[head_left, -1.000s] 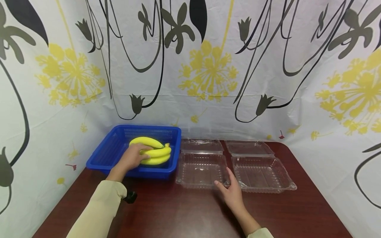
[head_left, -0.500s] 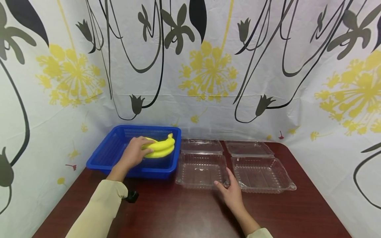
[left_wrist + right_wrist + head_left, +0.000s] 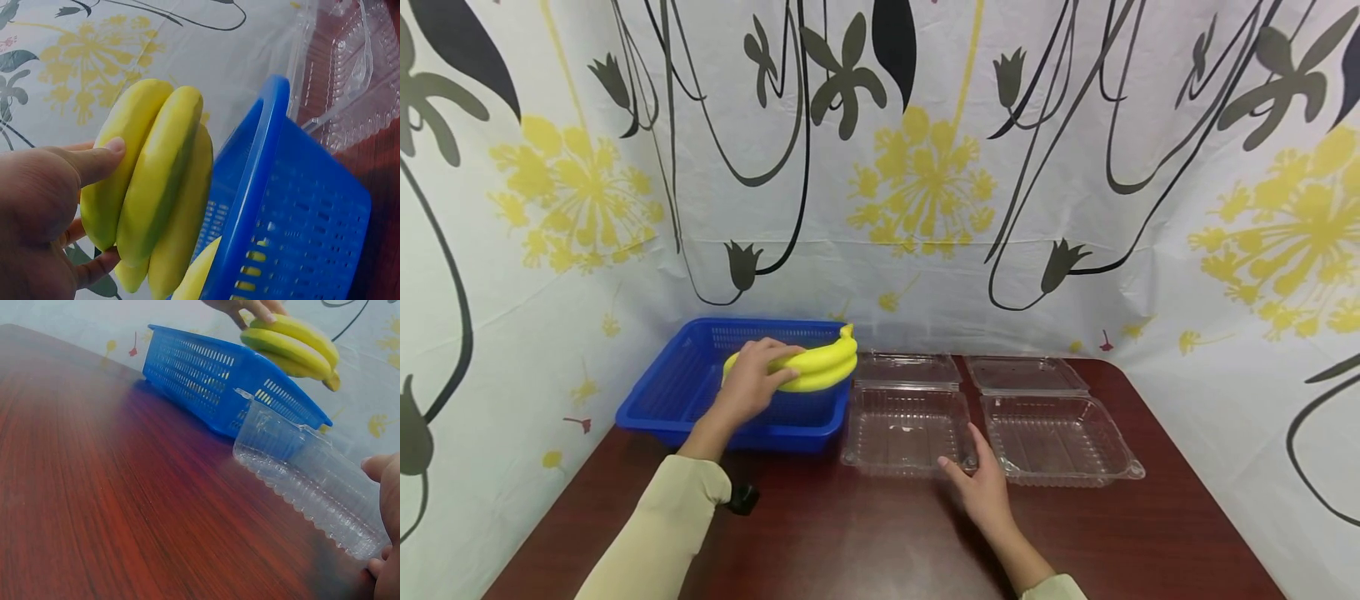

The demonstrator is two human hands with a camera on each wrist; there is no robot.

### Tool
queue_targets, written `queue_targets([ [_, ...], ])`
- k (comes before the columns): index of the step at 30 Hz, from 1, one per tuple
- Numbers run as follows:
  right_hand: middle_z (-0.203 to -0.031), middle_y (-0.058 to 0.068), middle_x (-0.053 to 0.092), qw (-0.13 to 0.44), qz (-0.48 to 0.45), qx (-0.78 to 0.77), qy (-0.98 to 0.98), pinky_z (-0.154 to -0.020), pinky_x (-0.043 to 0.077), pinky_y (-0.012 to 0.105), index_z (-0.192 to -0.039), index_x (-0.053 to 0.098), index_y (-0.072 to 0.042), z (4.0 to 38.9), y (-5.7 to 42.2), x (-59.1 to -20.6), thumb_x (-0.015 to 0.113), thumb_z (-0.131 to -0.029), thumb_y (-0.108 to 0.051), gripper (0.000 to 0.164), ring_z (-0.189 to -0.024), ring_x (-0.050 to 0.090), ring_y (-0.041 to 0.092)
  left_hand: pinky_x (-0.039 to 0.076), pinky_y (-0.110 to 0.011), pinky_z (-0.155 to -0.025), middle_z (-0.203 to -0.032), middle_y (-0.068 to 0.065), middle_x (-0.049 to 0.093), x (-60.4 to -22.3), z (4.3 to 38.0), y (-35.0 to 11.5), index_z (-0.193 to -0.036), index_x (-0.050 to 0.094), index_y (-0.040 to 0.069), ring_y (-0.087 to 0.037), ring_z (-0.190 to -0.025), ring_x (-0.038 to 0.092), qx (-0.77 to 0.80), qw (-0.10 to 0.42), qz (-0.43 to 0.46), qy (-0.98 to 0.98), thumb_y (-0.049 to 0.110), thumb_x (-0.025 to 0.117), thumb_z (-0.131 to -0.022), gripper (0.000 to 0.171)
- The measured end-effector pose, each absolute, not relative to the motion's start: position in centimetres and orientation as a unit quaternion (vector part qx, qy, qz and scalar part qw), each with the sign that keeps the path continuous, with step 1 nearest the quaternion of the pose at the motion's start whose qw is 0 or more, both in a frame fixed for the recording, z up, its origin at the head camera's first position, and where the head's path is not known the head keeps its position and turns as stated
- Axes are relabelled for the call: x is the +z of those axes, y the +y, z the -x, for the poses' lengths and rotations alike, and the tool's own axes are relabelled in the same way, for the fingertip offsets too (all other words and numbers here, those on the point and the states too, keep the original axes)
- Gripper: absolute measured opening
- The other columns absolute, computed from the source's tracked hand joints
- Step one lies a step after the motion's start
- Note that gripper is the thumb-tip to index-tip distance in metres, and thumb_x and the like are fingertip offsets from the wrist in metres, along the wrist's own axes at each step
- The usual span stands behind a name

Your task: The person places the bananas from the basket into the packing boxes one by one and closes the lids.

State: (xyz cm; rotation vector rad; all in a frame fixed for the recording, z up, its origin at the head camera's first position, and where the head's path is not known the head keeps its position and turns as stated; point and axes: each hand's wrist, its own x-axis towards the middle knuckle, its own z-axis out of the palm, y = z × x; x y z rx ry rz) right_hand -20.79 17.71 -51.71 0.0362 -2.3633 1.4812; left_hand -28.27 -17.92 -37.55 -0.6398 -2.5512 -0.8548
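My left hand (image 3: pixel 747 385) grips a bunch of yellow bananas (image 3: pixel 822 368), held over the right side of the blue basket (image 3: pixel 658 408). In the left wrist view the thumb lies across one banana and the fingers reach around behind the bunch (image 3: pixel 159 178). Another banana (image 3: pixel 199 272) shows low inside the basket. My right hand (image 3: pixel 988 487), thumb and forefinger spread apart, rests at the near right corner of the left clear plastic container (image 3: pixel 906 446). The right wrist view has only part of this hand (image 3: pixel 390 506), right beside the container wall (image 3: pixel 300 469).
A second clear container (image 3: pixel 1060 442) stands to the right, its lid (image 3: pixel 1030 373) folded back like that of the first (image 3: pixel 910 367). Both sit on a dark red-brown table (image 3: pixel 865 533). A flower-patterned white cloth (image 3: pixel 925 292) hangs behind the table and along its sides.
My left hand has lifted the bananas up from inside the basket and moved them right, so the stem end now overlaps the basket's right rim. The right hand has stayed in place.
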Motion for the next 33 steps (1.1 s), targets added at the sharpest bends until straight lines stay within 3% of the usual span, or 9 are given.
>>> queue_targets([
  [3,-0.146,0.026,0.040,0.175,-0.013,0.522,-0.834,-0.108,0.028,0.056,-0.146,0.038,0.001,20.8,17.7,-51.7,0.078,-0.084,-0.018,0.076,-0.135,0.034,0.042,0.040,-0.049,-0.088,-0.113,-0.011,0.064,-37.6,28.1,-17.4,-0.122,0.069,0.011,-0.034,-0.105,0.051,-0.315,0.185,0.233,-0.901,0.014,0.071,-0.090,0.033],
  [10,-0.144,0.027,0.041,0.175,-0.011,0.505,-0.845,-0.094,0.044,0.053,-0.146,0.038,0.001,20.9,17.8,-51.8,0.078,-0.084,-0.019,0.077,-0.124,0.047,0.040,0.042,-0.046,-0.087,-0.112,-0.007,0.064,-37.5,27.9,-15.7,-0.121,0.070,0.013,-0.030,-0.105,0.051,-0.321,0.201,0.247,-0.892,0.018,0.070,-0.090,0.032],
  [18,-0.144,0.027,0.041,0.179,-0.016,0.507,-0.843,-0.103,0.035,0.056,-0.146,0.038,0.001,20.8,17.8,-51.8,0.078,-0.084,-0.019,0.077,-0.132,0.038,0.042,0.044,-0.046,-0.088,-0.112,-0.005,0.064,-38.2,27.7,-13.6,-0.122,0.069,0.014,-0.028,-0.107,0.050,-0.321,0.214,0.274,-0.881,0.019,0.070,-0.090,0.033],
  [27,-0.144,0.027,0.041,0.177,-0.015,0.508,-0.843,-0.099,0.040,0.055,-0.146,0.038,0.001,20.9,17.8,-51.7,0.078,-0.084,-0.020,0.077,-0.130,0.041,0.041,0.045,-0.044,-0.089,-0.113,-0.003,0.063,-39.0,27.6,-11.1,-0.120,0.071,0.016,-0.026,-0.111,0.050,-0.317,0.238,0.304,-0.867,0.019,0.071,-0.090,0.031],
  [33,-0.144,0.027,0.041,0.175,-0.012,0.502,-0.847,-0.105,0.033,0.057,-0.146,0.038,0.001,20.9,17.8,-51.7,0.078,-0.084,-0.022,0.077,-0.133,0.037,0.043,0.044,-0.044,-0.089,-0.113,-0.002,0.063,-39.5,27.3,-9.5,-0.120,0.071,0.015,-0.025,-0.110,0.050,-0.332,0.242,0.312,-0.857,0.018,0.072,-0.089,0.031],
])
